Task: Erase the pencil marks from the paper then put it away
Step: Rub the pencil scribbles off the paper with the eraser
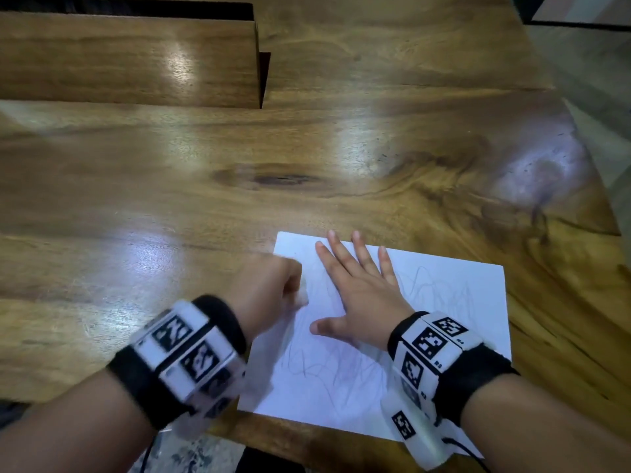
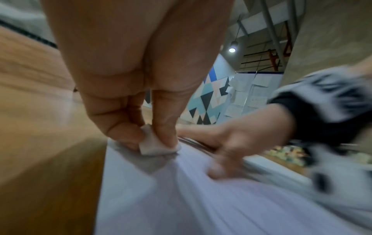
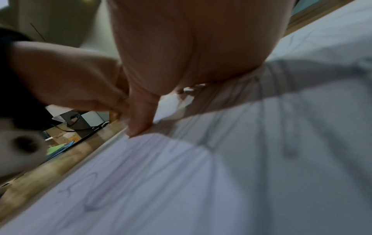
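My left grip [image 2: 128,89] pinches the eraser [image 2: 157,145] on the paper [image 1: 444,336], which my flat right grip [image 1: 362,288] pins to the desk [image 1: 205,186]. Rubbing near the edge, I risk creasing it.

Ahead of my fingertips: I see bare wooden table [image 1: 307,148], open to pass.
Far ahead, left: raised wooden block [image 1: 129,59] stands in the way.
Between my fingers: right hand [image 1: 362,295] flat just beside left hand [image 1: 269,288], little gap.
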Demonstrator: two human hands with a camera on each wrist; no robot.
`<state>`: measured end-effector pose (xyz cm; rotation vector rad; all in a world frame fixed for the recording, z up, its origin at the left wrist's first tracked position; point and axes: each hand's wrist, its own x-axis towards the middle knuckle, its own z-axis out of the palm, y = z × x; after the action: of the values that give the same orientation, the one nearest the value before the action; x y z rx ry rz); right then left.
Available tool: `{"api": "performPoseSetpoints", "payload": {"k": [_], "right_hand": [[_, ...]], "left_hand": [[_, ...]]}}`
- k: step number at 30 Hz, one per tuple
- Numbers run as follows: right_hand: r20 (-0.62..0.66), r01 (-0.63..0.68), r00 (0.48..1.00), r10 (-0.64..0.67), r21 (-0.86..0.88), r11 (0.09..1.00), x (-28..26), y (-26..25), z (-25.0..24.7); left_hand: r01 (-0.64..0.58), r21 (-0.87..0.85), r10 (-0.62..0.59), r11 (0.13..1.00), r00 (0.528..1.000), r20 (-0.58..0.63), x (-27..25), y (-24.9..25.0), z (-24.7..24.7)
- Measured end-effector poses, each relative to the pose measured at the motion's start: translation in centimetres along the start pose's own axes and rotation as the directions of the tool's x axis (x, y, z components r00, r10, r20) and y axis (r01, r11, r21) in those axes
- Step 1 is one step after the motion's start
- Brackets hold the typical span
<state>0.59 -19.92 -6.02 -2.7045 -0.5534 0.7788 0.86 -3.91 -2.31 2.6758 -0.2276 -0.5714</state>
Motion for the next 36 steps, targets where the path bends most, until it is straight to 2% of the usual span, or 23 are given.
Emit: {"api": "performPoseSetpoints", "payload": {"k": [2,6,8,12,14,16,19,22,25,28,30,33,36], "right_hand": [[-0.007,0.001,1.000,-0.001,0.009,1.000,0.0,0.0,0.1],[-0.034,-0.005,0.999,0.006,0.042,0.999,0.0,-0.1,0.1],[-0.042,-0.010,0.999,0.012,0.041,0.999,-0.1,-0.1,0.0],[-0.031,-0.014,0.999,0.014,0.004,1.000,0.1,0.0,0.2],[-0.025,-0.008,1.000,0.007,-0.005,1.000,0.1,0.1,0.2],[-0.022,-0.001,1.000,0.001,-0.019,1.000,0.1,0.2,0.2],[-0.012,-0.003,1.000,0.002,-0.015,1.000,0.1,0.1,0.2],[0.001,-0.004,1.000,0.004,-0.008,1.000,0.1,0.1,0.1],[0.009,-0.004,1.000,0.004,-0.014,1.000,0.1,0.1,0.2],[0.011,-0.003,1.000,0.003,-0.010,1.000,0.0,0.1,0.1],[0.011,-0.005,1.000,0.005,-0.008,1.000,-0.1,0.1,0.0],[0.024,-0.008,1.000,0.008,-0.017,1.000,0.0,0.0,0.0],[0.027,-0.013,1.000,0.013,-0.019,1.000,0.0,0.0,0.0]], "left_hand": [[-0.002,-0.072,0.002,0.997,1.000,0.000,-0.8,-0.1,0.6],[0.032,-0.088,-0.046,0.996,0.987,-0.155,2.6,0.5,-0.7],[0.041,-0.066,-0.049,0.997,0.991,-0.122,2.7,0.5,-0.7],[-0.010,-0.038,0.009,0.999,1.000,-0.003,-1.2,-0.3,0.6],[-0.013,-0.080,0.011,0.997,0.999,-0.033,-0.7,-0.5,0.4],[0.008,-0.090,-0.019,0.996,0.992,-0.122,1.7,-0.2,-0.6],[0.004,-0.067,-0.013,0.998,0.992,-0.127,3.7,0.2,-1.1],[-0.059,-0.048,0.055,0.997,0.996,-0.073,-0.1,-0.5,0.2],[-0.050,-0.083,0.051,0.995,0.998,0.022,-2.7,-0.8,1.3],[-0.003,-0.077,-0.005,0.997,0.995,-0.098,0.8,-0.1,-0.3],[-0.003,-0.024,0.000,1.000,0.992,-0.123,3.0,0.7,-1.1],[-0.047,0.036,0.049,0.998,0.998,-0.037,0.9,0.3,0.1],[-0.083,-0.026,0.086,0.996,0.991,0.103,-2.7,-0.4,1.5]]}}
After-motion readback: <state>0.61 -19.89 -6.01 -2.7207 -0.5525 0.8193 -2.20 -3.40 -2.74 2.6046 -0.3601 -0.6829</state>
